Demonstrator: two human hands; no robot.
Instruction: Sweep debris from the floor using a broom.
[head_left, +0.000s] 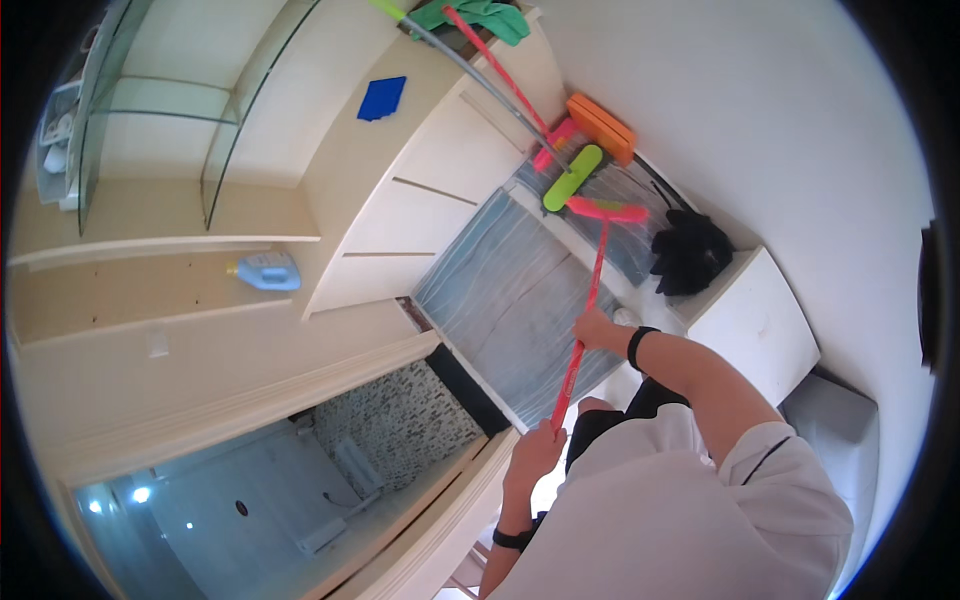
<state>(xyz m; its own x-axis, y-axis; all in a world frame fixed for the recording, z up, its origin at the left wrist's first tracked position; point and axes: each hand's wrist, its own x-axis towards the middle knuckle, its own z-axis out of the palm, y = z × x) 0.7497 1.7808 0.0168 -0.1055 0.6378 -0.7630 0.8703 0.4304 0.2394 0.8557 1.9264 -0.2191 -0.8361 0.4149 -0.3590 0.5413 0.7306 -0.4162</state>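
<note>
My right hand (596, 330) grips the red handle (596, 277) of a broom partway along its length. Lower down, my left hand (536, 454) is closed around the handle's near end. At the far end, the broom's pink head (609, 210) is over the grey marbled floor, beside a lime-green mop or broom head (574, 178). That green head has a grey pole (480, 75) slanting up past the drawers. Behind it is a second pink broom head (555, 144) with a red handle (495, 64).
An orange block-shaped object (601, 127) stands against the wall. Near a white cabinet (754, 322) is a black bundle (690, 251). White drawers (420, 195), a blue cloth (382, 98), green cloth (491, 19), blue bottle (268, 271) and glass shelves (169, 101) are left. A doorway frame (255, 409) borders mosaic tiling.
</note>
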